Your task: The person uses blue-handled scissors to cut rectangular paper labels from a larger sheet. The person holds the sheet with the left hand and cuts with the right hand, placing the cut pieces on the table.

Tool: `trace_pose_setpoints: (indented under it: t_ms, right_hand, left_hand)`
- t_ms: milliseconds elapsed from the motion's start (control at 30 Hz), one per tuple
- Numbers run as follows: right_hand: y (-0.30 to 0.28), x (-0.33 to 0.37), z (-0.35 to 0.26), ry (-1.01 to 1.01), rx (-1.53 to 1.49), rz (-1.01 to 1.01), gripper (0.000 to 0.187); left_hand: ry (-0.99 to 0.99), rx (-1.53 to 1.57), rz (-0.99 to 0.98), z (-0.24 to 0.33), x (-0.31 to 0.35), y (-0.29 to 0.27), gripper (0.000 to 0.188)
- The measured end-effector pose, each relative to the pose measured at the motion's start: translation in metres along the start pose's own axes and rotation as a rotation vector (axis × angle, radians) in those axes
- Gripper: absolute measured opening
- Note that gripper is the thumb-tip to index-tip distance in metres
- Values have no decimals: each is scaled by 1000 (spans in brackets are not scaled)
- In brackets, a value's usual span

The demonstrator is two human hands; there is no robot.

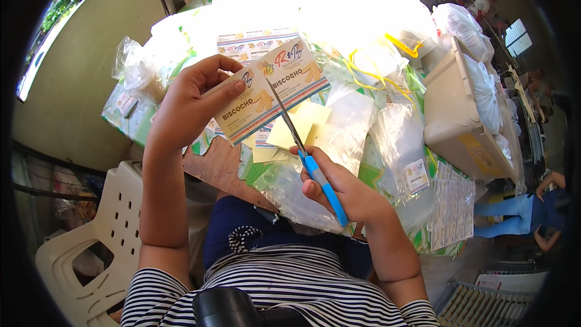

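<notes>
A: That black rounded object [224, 310] is closest to us, over the striped shirt [330, 278] and below both grips. Where's the label sheet [245, 109]?

B: In the left hand [203, 88], pinched between thumb and fingers at the upper side of its left panel. The right hand [342, 191] is wrapped round the blue-and-grey scissors [315, 171], whose blades [285, 115] lie between two printed panels.

A: What might spoil it?

B: Wandering, I'd say. The sheet is up in the air with fingers on one side only, so the panel right of the pinch could twist, and a small tilt of the right wrist would carry the blades into the print.

A: And the fingers?

B: The left thumb sits near the blade tips; if the sheet slipped and the hand chased it, skin could get nicked.

A: Anything beneath?

B: Yellow paper slips [302, 126], just beyond the right hand. Dip too low and one could get caught. A loose panel might drop among them. Whether the panels are joined past the tips, I can't tell
</notes>
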State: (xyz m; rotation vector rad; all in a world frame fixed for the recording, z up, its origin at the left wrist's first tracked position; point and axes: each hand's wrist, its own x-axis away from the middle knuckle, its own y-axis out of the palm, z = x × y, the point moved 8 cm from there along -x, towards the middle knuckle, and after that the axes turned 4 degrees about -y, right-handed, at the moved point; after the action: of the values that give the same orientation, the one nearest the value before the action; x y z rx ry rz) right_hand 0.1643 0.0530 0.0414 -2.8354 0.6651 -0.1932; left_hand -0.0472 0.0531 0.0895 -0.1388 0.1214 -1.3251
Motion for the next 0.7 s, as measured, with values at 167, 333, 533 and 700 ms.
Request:
trace_pose_setpoints:
  t_ms: [167,333,533,700]
  right_hand:
    - [-1,3,5,64,-85,-3,68]
    - [-1,2,2,-15,-72,12,71]
    - [1,2,7,48,-138,11,70]
    - [1,4,11,110,-175,36,65]
  left_hand:
    - [-1,-29,-47,3,-4,12,23]
    - [21,-55,-43,3,-4,14,22]
    - [24,-50,-53,5,-4,16,21]
    - [32,-66,-46,6,-5,15,21]
